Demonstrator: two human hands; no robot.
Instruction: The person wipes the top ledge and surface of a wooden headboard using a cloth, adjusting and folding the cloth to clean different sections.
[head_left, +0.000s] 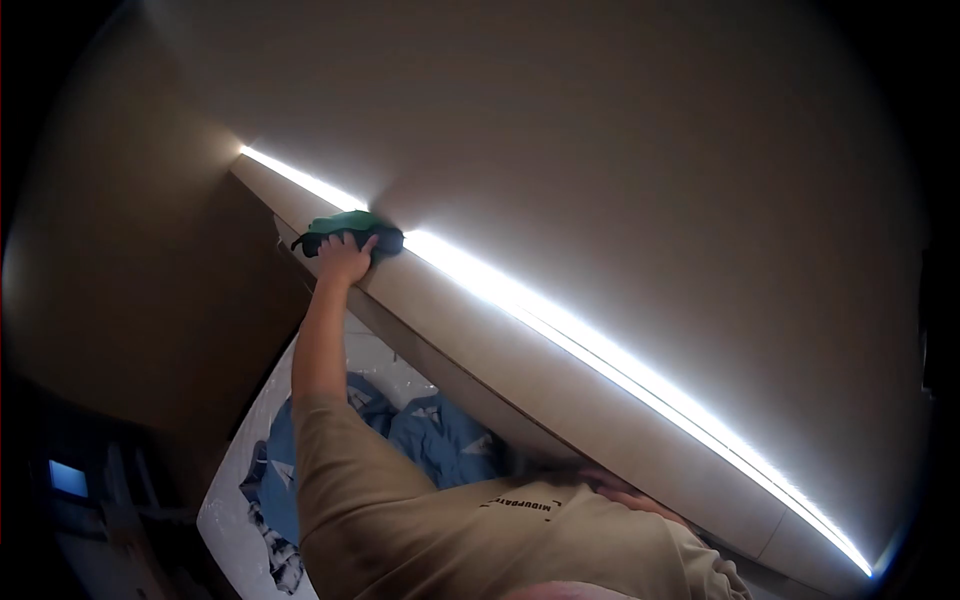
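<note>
My left hand (345, 258) is raised at the end of my stretched-out arm. Its fingers curl over a bunched green and dark cloth (352, 222), which presses against the top of a pale wooden panel (470, 325). Right beside the cloth runs a bright light strip (560, 328), and the cloth covers a short part of it. Low on the panel, past my shirt, a bit of my right hand or forearm (635, 495) shows; its fingers cannot be made out.
Below the panel lies blue patterned bedding (440, 435) on a white, shiny surface (235, 510). A large plain surface (640, 180) rises behind the light strip. At the lower left, a small lit screen or window (68, 478) glows in a dark area.
</note>
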